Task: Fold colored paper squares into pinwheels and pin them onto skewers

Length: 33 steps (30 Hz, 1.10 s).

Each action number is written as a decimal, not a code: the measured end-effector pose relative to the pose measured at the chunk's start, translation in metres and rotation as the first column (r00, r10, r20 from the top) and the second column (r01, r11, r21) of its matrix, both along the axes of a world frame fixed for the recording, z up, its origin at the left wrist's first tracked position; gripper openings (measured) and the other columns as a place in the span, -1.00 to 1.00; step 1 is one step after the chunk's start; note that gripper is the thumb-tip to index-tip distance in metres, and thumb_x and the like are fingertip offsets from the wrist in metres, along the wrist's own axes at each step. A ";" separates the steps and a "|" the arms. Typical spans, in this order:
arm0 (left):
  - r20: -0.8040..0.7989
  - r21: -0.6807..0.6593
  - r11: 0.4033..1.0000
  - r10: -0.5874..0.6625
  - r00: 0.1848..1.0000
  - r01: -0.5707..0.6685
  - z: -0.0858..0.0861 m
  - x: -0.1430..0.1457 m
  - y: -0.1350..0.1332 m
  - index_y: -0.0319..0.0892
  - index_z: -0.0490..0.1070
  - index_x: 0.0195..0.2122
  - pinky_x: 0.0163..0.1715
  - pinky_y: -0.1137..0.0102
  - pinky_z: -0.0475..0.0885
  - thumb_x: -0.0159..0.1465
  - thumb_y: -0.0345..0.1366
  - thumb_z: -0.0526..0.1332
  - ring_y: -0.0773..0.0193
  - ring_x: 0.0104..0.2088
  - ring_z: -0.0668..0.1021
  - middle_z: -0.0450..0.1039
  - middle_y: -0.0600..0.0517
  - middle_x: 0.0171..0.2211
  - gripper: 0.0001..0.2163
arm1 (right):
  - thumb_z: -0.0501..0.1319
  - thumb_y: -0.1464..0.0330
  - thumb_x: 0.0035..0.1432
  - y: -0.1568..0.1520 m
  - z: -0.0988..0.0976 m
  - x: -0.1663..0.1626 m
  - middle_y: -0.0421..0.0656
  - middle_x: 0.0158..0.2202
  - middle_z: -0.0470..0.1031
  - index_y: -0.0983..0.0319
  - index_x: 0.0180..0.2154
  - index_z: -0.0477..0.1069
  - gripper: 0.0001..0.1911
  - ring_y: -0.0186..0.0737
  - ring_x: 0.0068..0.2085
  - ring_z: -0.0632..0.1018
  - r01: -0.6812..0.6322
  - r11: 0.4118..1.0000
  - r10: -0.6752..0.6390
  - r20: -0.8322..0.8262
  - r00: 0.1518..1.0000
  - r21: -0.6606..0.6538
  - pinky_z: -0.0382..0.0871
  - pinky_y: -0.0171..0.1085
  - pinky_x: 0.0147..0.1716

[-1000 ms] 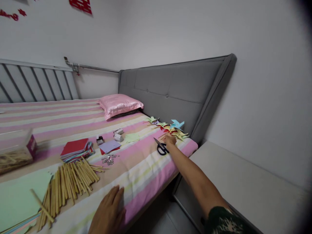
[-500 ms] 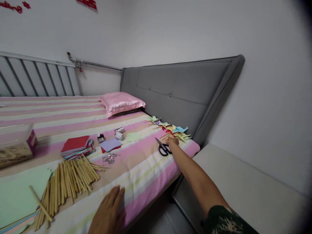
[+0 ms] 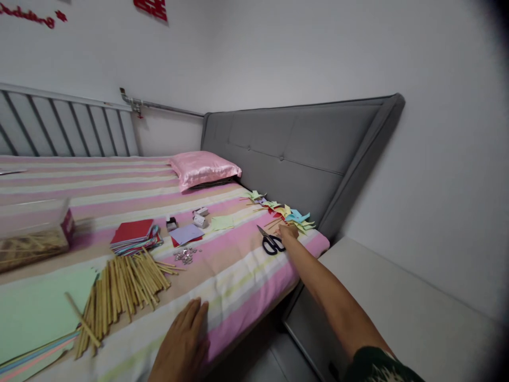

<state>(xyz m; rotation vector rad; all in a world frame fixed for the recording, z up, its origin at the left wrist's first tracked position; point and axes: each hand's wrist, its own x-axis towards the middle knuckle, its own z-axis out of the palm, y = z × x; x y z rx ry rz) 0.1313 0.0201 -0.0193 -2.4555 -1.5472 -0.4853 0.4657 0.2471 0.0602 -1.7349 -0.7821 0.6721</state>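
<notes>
My left hand [image 3: 183, 339] lies flat on the striped bedspread [image 3: 234, 313] near the bed's front edge, fingers stretched out, holding nothing. Over at the right, my right hand [image 3: 289, 232] reaches to the front end of a row of paper pinwheels [image 3: 284, 211] on thin sticks. Its fingers look curled down beside the nearest yellow-green pinwheel [image 3: 305, 226]; their tips are hidden, so what they hold does not show. Black-handled scissors [image 3: 271, 243] lie partly opened, just left of my right wrist.
Left lie many wooden sticks [image 3: 123, 284], a stack of coloured paper squares [image 3: 133, 233], small metal pieces [image 3: 186, 255], little boxes [image 3: 200, 218], green sheets [image 3: 40, 302] and a clear box [image 3: 34, 233]. A grey headboard [image 3: 278, 135] and pale bedside cabinet [image 3: 389, 286] border the right.
The view has turned slightly left, so things sit further right in the picture. Both hands stay about where they were; my right hand remains by the front pinwheels.
</notes>
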 end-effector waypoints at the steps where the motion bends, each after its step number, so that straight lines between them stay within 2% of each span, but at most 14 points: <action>1: 0.008 -0.021 1.000 0.011 1.000 -0.011 0.002 0.001 -0.002 -0.25 0.25 0.10 0.07 0.17 0.34 0.04 -0.43 0.10 0.03 0.11 0.36 0.31 -0.21 0.11 -0.47 | 0.13 0.29 0.21 -0.006 0.003 -0.003 -0.08 -0.07 0.39 0.26 -0.04 0.31 -0.70 -0.19 -0.15 0.48 -0.025 0.999 0.024 0.048 0.999 0.029 0.43 -0.13 -0.21; 6: 0.040 -0.196 0.980 0.037 0.999 -0.028 0.028 0.007 -0.017 -0.27 0.24 0.12 0.12 0.18 0.26 0.02 -0.44 0.13 0.02 0.14 0.31 0.26 -0.23 0.14 -0.44 | 0.14 0.26 0.16 -0.037 0.008 -0.038 -0.11 -0.21 0.49 0.29 -0.09 0.34 -0.69 -0.27 -0.33 0.55 -0.261 0.955 0.213 0.288 0.934 0.140 0.43 -0.25 -0.30; 10: 0.095 -0.282 0.959 0.055 0.994 -0.027 0.051 0.007 -0.029 -0.29 0.25 0.10 0.11 0.18 0.26 0.05 -0.43 0.15 0.02 0.13 0.32 0.25 -0.25 0.14 -0.48 | 0.18 0.24 0.05 -0.069 -0.005 -0.084 -0.13 -0.33 0.55 0.26 -0.12 0.38 -0.64 -0.26 -0.46 0.57 -0.541 0.833 0.435 0.464 0.771 0.118 0.42 -0.29 -0.40; 12: 0.111 -0.272 0.962 0.023 0.993 0.008 0.063 0.002 -0.035 -0.31 0.26 0.09 0.10 0.18 0.28 0.08 -0.44 0.15 0.02 0.13 0.32 0.24 -0.27 0.14 -0.50 | 0.20 0.23 0.01 -0.090 -0.017 -0.107 -0.09 -0.28 0.55 0.23 -0.11 0.39 -0.62 -0.16 -0.35 0.57 -0.634 0.767 0.488 0.556 0.673 0.093 0.41 -0.22 -0.29; 15: 0.136 -0.187 0.982 -0.001 0.991 0.026 0.080 -0.017 -0.045 -0.27 0.24 0.10 0.07 0.18 0.31 0.15 -0.41 0.11 0.06 0.13 0.32 0.23 -0.24 0.16 -0.55 | 0.21 0.21 0.01 -0.123 -0.040 -0.135 0.00 -0.09 0.49 0.22 -0.07 0.39 -0.57 0.00 -0.05 0.47 -0.748 0.660 0.521 0.672 0.526 0.073 0.28 -0.09 -0.02; 18: 0.158 -0.080 0.993 0.094 0.983 -0.082 0.097 -0.051 -0.054 -0.18 0.28 0.08 0.07 0.16 0.30 0.23 -0.33 0.06 0.09 0.12 0.34 0.26 -0.17 0.14 -0.63 | 0.17 0.18 0.06 -0.148 -0.060 -0.149 0.01 0.06 0.38 0.22 -0.01 0.37 -0.54 0.04 0.11 0.34 -0.807 0.589 0.519 0.741 0.426 0.051 0.14 -0.03 0.10; 20: 0.132 -0.070 0.978 0.205 0.970 -0.197 0.106 -0.081 -0.063 -0.20 0.32 0.05 0.05 0.20 0.32 0.25 -0.27 0.02 0.09 0.07 0.39 0.32 -0.16 0.10 -0.65 | 0.09 0.17 0.13 -0.156 -0.069 -0.152 0.01 0.10 0.34 0.23 0.04 0.31 -0.53 0.02 0.14 0.30 -0.812 0.583 0.455 0.813 0.365 0.038 0.10 0.00 0.12; 22: 0.065 -0.105 0.925 0.372 0.926 -0.365 0.112 -0.114 -0.076 -0.24 0.37 -0.02 0.02 0.21 0.32 0.28 -0.23 -0.03 0.08 0.00 0.45 0.40 -0.17 0.02 -0.65 | 0.03 0.17 0.19 -0.158 -0.073 -0.153 0.02 0.09 0.34 0.25 0.07 0.27 -0.53 -0.01 0.13 0.31 -0.800 0.599 0.377 0.870 0.319 0.034 0.12 -0.01 0.11; 23: 0.006 -0.146 0.882 0.454 0.891 -0.449 0.114 -0.130 -0.084 -0.26 0.39 -0.04 -0.02 0.20 0.34 0.28 -0.23 -0.07 0.06 -0.05 0.48 0.42 -0.18 -0.01 -0.64 | 0.01 0.17 0.20 -0.158 -0.074 -0.152 0.02 0.08 0.35 0.26 0.07 0.27 -0.53 -0.02 0.11 0.32 -0.792 0.610 0.348 0.885 0.308 0.036 0.14 -0.02 0.10; 25: -0.134 -0.240 0.730 0.628 0.767 -0.640 0.116 -0.159 -0.101 -0.27 0.38 -0.04 -0.13 0.15 0.38 0.28 -0.23 -0.11 -0.02 -0.11 0.51 0.43 -0.19 -0.03 -0.61 | 0.01 0.17 0.21 -0.158 -0.076 -0.152 0.03 0.06 0.37 0.28 0.05 0.28 -0.53 -0.04 0.09 0.34 -0.777 0.627 0.318 0.894 0.315 0.051 0.16 -0.05 0.09; 26: -0.201 -0.310 0.655 0.663 0.721 -0.689 0.117 -0.170 -0.110 -0.27 0.39 -0.05 -0.14 0.16 0.38 0.26 -0.25 -0.09 -0.03 -0.09 0.50 0.45 -0.20 -0.04 -0.62 | 0.01 0.17 0.21 -0.158 -0.076 -0.152 0.03 0.04 0.38 0.29 0.05 0.29 -0.54 -0.05 0.08 0.35 -0.771 0.633 0.308 0.895 0.324 0.061 0.16 -0.06 0.09; 27: -0.230 -0.349 0.615 0.675 0.701 -0.707 0.117 -0.180 -0.119 -0.26 0.44 -0.10 -0.18 0.19 0.39 0.22 -0.27 -0.05 -0.03 -0.13 0.53 0.49 -0.19 -0.11 -0.64 | 0.01 0.17 0.21 -0.158 -0.077 -0.151 0.03 0.03 0.39 0.31 0.04 0.30 -0.54 -0.05 0.07 0.36 -0.767 0.638 0.299 0.894 0.334 0.073 0.17 -0.07 0.08; 29: -0.255 -0.394 0.585 0.672 0.696 -0.709 0.119 -0.192 -0.134 -0.22 0.42 -0.05 -0.16 0.26 0.38 0.11 -0.34 0.06 0.02 -0.11 0.53 0.50 -0.14 -0.10 -0.62 | 0.01 0.18 0.21 -0.159 -0.077 -0.151 0.04 0.01 0.41 0.33 0.02 0.31 -0.55 -0.05 0.05 0.37 -0.761 0.641 0.287 0.889 0.356 0.098 0.18 -0.06 0.07; 33: -0.284 -0.465 0.602 0.593 0.753 -0.649 0.123 -0.193 -0.142 -0.15 0.34 0.06 -0.11 0.34 0.35 -0.08 -0.49 0.11 0.10 -0.06 0.50 0.49 -0.08 -0.05 -0.41 | 0.00 0.20 0.22 -0.161 -0.079 -0.151 0.05 -0.03 0.44 0.33 -0.01 0.34 -0.58 -0.04 0.02 0.40 -0.756 0.640 0.273 0.878 0.394 0.140 0.20 -0.04 0.04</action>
